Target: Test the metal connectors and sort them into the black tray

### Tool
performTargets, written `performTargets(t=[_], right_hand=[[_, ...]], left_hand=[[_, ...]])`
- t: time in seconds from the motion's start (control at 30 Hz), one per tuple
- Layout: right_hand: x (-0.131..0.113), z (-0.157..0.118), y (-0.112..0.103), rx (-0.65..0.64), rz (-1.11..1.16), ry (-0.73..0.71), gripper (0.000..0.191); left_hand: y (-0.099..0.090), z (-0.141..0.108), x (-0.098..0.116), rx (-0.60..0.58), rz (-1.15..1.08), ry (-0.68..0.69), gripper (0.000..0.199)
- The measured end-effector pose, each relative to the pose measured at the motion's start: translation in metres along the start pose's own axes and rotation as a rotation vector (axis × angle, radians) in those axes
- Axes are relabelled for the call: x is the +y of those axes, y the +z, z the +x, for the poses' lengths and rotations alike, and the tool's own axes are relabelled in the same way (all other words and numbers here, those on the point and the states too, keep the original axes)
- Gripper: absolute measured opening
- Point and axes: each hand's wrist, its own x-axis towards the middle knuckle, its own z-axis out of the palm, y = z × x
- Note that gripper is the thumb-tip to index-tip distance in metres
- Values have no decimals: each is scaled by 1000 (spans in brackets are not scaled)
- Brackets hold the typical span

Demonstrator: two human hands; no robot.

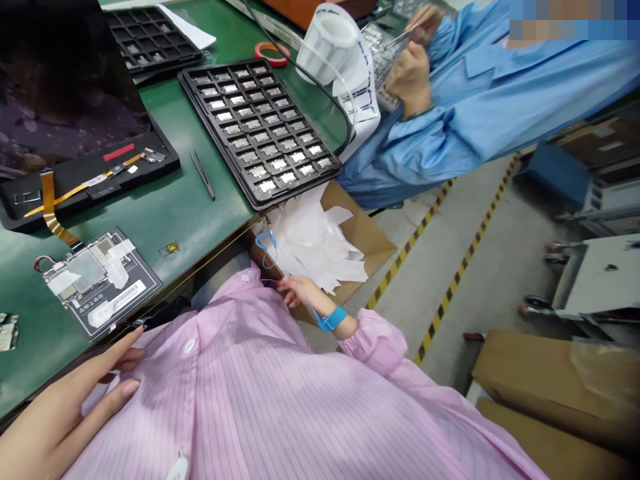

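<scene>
Possibly, the blue cord [273,241] near our right hand [306,293] snags if we turn; its grip is unclear. Our left hand [70,410], fingers apart, nears the circuit board [95,270].

The smock [260,393] is pink, thinly striped; the wristband [332,319], blue.

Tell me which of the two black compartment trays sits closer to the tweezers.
The fuller tray, right beside the tweezers, with metal parts across its pockets. The other tray, near the white paper, has many pockets bare.
</scene>
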Motion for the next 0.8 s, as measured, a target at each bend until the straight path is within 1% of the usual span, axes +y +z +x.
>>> performTargets(t=[0.07,0.1,0.13,0.2,0.23,0.27,0.3,0.4,0.47,0.5,0.57,0.63,0.7,0.8], right_hand=[[-22,-16,-9,2,60,-123,35],[-34,-23,-11,-27,78,-178,40],[-44,-29,-12,-85,72,-234,42],[-62,-36,-10,-185,-65,-384,40],[-69,-36,-7,-199,-160,-464,38],[-75,-35,-2,-181,-249,-536,36],[-80,-33,2,-134,-315,-594,34],[-92,-21,19,9,-391,-702,36],[-99,-14,31,58,-466,-772,36],[-101,-13,36,62,-516,-802,34],[-101,-14,47,33,-630,-840,31],[-95,-19,55,-27,-747,-849,30],[-83,-29,60,-95,-854,-840,27],[-62,-46,62,-175,-972,-817,27]], left_hand=[[2,11,10,-128,-81,-14,55],[2,20,19,-190,-126,-26,54],[4,31,29,-242,-166,-37,52],[8,55,52,-349,-244,-30,49],[12,68,62,-406,-280,-6,49],[17,79,72,-443,-300,15,48],[22,89,79,-467,-306,38,48],[39,111,90,-490,-291,95,48],[49,119,92,-489,-280,109,49],[52,122,93,-482,-271,110,49],[57,127,93,-469,-246,112,49],[60,131,93,-465,-219,111,49],[63,134,92,-457,-192,102,48],[71,139,87,-368,-111,118,47]])
